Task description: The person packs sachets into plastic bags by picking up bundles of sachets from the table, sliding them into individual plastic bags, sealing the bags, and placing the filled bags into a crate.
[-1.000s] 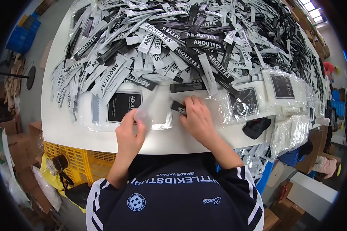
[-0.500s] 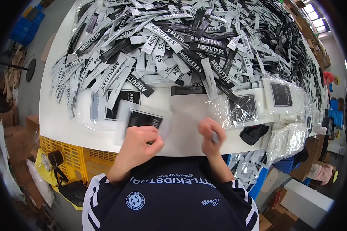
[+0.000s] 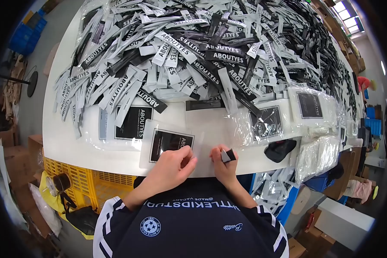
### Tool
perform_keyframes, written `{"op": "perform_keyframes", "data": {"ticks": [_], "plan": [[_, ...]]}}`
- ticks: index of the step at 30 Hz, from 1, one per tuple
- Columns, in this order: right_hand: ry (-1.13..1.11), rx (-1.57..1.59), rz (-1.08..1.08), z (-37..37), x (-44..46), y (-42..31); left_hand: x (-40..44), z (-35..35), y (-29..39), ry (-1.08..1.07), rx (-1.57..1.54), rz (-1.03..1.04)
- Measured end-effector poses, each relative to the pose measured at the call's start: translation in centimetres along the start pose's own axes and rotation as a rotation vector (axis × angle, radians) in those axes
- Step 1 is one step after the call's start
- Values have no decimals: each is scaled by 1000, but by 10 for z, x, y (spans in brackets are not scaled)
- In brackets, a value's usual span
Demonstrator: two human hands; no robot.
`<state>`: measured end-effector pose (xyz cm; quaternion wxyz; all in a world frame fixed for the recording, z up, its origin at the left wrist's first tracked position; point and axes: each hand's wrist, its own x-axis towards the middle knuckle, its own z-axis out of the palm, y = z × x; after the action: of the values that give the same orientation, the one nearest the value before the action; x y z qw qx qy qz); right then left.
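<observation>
My left hand [image 3: 171, 167] is closed at the lower right edge of a clear plastic bag [image 3: 146, 144] with a black ABOUTYES label; its fingertips are partly hidden. Close by on the right, my right hand [image 3: 222, 165] is closed around narrow stick packets, whose black and white ends [image 3: 229, 155] poke out past the fingers. I cannot tell how many there are. A large heap of black and white ABOUTYES stick packets [image 3: 202, 51] covers the back of the white table [image 3: 64, 133]. Another labelled bag [image 3: 133, 122] lies behind the left hand.
At right lie more clear bags [image 3: 266, 122], a stack of plastic bags [image 3: 316, 159] and a black object [image 3: 280, 150]. Below the table edge are a yellow crate [image 3: 73, 176] and a blue bin [image 3: 284, 202] holding packets. Other people appear at far right.
My left hand and the bag under it have shifted slightly right and toward me. My right hand has moved left, nearer the left hand, and its packets show more clearly.
</observation>
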<state>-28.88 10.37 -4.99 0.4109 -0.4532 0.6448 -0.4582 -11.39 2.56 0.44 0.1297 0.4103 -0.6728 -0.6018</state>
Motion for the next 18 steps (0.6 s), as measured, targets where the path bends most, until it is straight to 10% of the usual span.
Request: {"op": "perform_keyframes", "data": {"ticks": [10,18], "plan": [[-479,273,114,-14,18,-30,-3,4,-17,-91,-59,178],[-248,-298,-331,0,5,-46,-12,16,-27,269,238,559]]}}
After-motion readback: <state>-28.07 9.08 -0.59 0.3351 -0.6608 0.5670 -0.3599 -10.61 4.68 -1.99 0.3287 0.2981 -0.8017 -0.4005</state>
